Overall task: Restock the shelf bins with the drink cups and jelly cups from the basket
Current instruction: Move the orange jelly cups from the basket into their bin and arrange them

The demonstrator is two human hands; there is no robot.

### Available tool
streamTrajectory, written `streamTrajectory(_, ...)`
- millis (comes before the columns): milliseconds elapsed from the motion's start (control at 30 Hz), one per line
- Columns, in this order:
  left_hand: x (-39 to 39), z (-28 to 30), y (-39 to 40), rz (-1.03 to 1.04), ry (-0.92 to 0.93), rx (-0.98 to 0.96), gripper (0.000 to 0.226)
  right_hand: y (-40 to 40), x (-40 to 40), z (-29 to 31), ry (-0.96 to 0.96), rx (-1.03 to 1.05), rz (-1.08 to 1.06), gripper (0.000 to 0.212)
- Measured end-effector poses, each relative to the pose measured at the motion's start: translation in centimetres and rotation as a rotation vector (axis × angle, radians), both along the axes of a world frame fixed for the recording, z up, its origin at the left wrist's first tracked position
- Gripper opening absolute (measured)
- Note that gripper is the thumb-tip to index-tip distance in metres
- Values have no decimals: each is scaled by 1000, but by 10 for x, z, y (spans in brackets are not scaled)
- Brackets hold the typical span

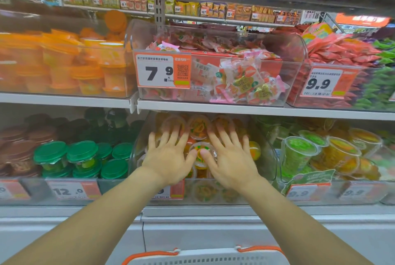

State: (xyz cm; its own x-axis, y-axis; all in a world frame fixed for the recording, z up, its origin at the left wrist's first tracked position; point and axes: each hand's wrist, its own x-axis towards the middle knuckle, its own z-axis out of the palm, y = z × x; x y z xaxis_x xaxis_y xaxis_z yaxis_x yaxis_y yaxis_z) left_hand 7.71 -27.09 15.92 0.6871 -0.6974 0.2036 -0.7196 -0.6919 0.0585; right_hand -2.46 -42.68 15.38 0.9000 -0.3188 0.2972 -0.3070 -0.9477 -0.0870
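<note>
**Both hands flat on the jelly cups in the lower bin**

On the lower shelf, straight ahead of me, sits a clear bin (271, 157) heaped with jelly cups (199, 127), clear tubs with orange and green filling. My left hand (168, 157) and right hand (229, 157) both reach into it, palms down, side by side. Every finger is spread wide and straight; the fingers press on the cups and grip nothing. The two thumbs nearly meet over one cup (202, 153) lying between the hands. The fingertips are blurred.

Left of that bin stand drink cups (82, 153) with green lids, packed close together, with brown-lidded ones further left. Right of it lie more cups (299, 153) with green and yellow filling, tilted on their sides.

One shelf up, a clear bin (299, 50) holds wrapped sweets behind a price tag (163, 71) reading 7.9. Orange cups (64, 63) fill the bin to its left; red and green packets (352, 50) fill the one to its right.

At the bottom edge, between my forearms, I see the rim of a pale basket (205, 257) with orange handles. I cannot tell what it holds.
</note>
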Motion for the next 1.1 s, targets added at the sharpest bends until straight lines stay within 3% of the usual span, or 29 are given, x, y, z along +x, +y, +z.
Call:
streamTrajectory(67,1,3,-3,-1,18,1,68,2,4,5,40,-9,-11,84)
streamTrajectory(167,2,8,-6,-20,-28,-40,65,3,10,11,88,-33,-6,66)
streamTrajectory(300,4,12,-13,-9,57,63,59,7,15,13,155,-100,-28,59)
streamTrajectory(467,4,12,-13,-11,103,78,60,8,14,15,201,-66,-28,61)
streamTrajectory(633,-15,11,3,-10,-20,-149,70,3,-18,13,-57,-19,3,66)
streamTrajectory(800,-35,-12,14,1,-45,39,79,-12,-30,-5,-48,52,109,60)
streamTrajectory(1100,-38,-9,15,21,-27,6,77,-16,-25,-4,38,-1,70,80)
